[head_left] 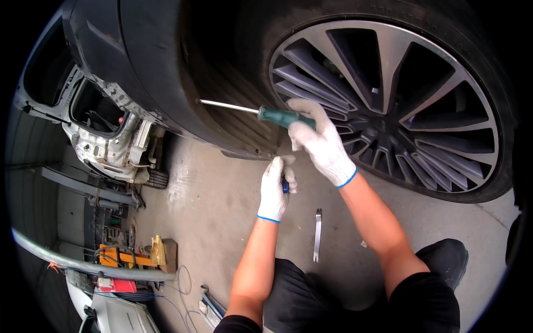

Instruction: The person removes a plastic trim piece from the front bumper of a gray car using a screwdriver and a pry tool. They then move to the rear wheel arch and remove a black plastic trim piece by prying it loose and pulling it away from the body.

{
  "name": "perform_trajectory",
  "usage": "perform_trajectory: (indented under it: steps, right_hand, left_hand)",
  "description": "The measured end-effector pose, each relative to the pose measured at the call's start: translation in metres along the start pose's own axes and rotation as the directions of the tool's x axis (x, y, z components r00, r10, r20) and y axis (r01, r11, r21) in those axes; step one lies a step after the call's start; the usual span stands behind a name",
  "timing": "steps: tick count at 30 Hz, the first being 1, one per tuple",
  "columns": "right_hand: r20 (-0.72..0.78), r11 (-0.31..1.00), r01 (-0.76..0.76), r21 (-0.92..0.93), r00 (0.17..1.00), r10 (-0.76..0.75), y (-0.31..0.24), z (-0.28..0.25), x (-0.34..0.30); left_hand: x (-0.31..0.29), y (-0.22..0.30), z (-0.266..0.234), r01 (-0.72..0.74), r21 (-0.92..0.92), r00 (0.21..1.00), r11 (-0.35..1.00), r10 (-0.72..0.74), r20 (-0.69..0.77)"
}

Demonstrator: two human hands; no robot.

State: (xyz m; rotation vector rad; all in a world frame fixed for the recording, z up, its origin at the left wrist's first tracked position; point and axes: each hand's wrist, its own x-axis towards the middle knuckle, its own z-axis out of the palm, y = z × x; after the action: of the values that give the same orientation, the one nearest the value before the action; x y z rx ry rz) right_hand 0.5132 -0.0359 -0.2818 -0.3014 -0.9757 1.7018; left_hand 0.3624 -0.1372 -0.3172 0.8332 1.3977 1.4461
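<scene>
My right hand, in a white knit glove, is closed around the green handle of a screwdriver. Its long metal shaft points left, and the tip meets the edge of the dark wheel arch liner beside the bumper. Lower down, my gloved left hand is closed on a small tool with a blue handle; the rest of that tool is hidden by the fingers. The left fingertips are at the lower corner of the bumper, close under a small fastener.
A large alloy wheel with its tyre fills the upper right. On the concrete floor between my arms lies a metal pry tool. Further left stand a stripped car body, orange equipment, a curved grey pipe, and loose cables.
</scene>
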Motion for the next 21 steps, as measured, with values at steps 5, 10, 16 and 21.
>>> perform_trajectory:
  steps: [5,10,16,21]
  right_hand:
    - [0.140,0.942,-0.064,0.329,0.990,0.019,0.003,-0.005,-0.005]
    - [-0.086,0.967,0.183,0.179,0.982,-0.170,0.003,0.013,-0.007]
    - [0.079,0.988,-0.055,0.144,0.996,0.044,-0.007,0.001,-0.008]
    - [-0.077,0.926,0.049,0.374,0.997,-0.021,-0.002,0.014,-0.008]
  left_hand:
    - [-0.002,0.001,-0.004,0.006,-0.044,1.000,0.999,-0.007,-0.015]
    - [-0.002,0.002,-0.002,0.004,-0.040,1.000,0.999,-0.003,0.006]
    - [-0.007,0.000,-0.004,0.020,0.036,1.000,0.999,-0.020,-0.010]
    - [-0.005,-0.002,0.000,0.022,0.057,1.000,0.998,-0.022,0.011]
